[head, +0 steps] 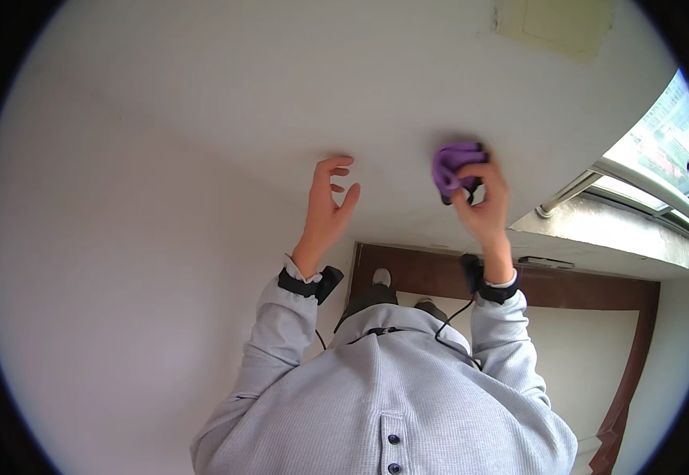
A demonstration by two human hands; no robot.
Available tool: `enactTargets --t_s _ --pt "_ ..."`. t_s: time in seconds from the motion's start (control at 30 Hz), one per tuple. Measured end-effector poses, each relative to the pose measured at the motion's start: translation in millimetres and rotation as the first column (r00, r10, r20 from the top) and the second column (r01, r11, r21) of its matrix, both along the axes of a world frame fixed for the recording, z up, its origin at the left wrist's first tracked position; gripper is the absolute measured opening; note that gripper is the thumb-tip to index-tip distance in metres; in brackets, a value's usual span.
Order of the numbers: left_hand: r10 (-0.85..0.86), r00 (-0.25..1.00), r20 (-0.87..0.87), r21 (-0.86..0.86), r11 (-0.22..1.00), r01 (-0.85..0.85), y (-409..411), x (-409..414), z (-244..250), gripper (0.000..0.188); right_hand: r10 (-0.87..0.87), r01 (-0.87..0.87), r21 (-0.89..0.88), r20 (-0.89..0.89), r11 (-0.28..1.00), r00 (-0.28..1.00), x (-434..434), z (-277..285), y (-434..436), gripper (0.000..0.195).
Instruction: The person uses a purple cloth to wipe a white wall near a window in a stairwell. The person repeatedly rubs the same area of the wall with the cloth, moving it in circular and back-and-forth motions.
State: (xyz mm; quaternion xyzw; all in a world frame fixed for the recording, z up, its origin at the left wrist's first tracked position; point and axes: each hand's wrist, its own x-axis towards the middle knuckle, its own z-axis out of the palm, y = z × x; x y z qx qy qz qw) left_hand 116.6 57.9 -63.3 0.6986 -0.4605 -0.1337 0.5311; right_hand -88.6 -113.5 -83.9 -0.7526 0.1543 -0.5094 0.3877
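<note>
My right hand grips a bunched purple cloth with dark edging between thumb and fingers, against or very close to the white wall. To the left, my left hand is raised near the same wall, its fingers curled apart and holding nothing. Whether its fingertips touch the wall cannot be told. Both wrists carry black straps with small dark devices, and thin cables run down from them.
At right is a window with a metal rail and a pale sill. The floor has a dark brown border by my shoes. A yellowish panel marks the wall at upper right.
</note>
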Motion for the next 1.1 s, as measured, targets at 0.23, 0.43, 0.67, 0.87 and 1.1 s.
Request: enactTargets --t_s 0.23,0.43,0.67,0.87,1.1 --pt "-0.022 0.997 0.074 -0.04 0.999 0.025 -4.5 2.4 -1.1 0.034 0.072 -0.078 -0.055 -0.102 0.995 0.992 21.1 -37.8 20.5 0.024" --pt "-0.083 0.995 0.046 -0.017 0.996 0.084 -2.4 1.8 -2.7 0.03 -0.029 0.029 0.038 0.008 0.999 1.0 -2.6 -22.7 11.1 0.021" --pt "-0.264 0.964 -0.045 0.031 0.964 0.265 -2.5 -2.8 -5.7 0.028 0.035 -0.025 0.097 -0.109 0.995 0.993 2.5 -85.8 39.7 0.021" --pt "-0.336 0.942 -0.015 -0.044 0.941 0.335 0.7 -6.2 -8.6 0.022 -0.211 0.215 0.117 -0.047 0.969 0.976 -42.1 -49.2 27.3 0.021" --pt "-0.416 0.908 -0.042 -0.066 0.908 0.413 -5.3 -11.5 -8.5 0.02 -0.014 0.049 0.125 -0.27 0.991 0.963 -17.1 -93.5 57.6 0.022"
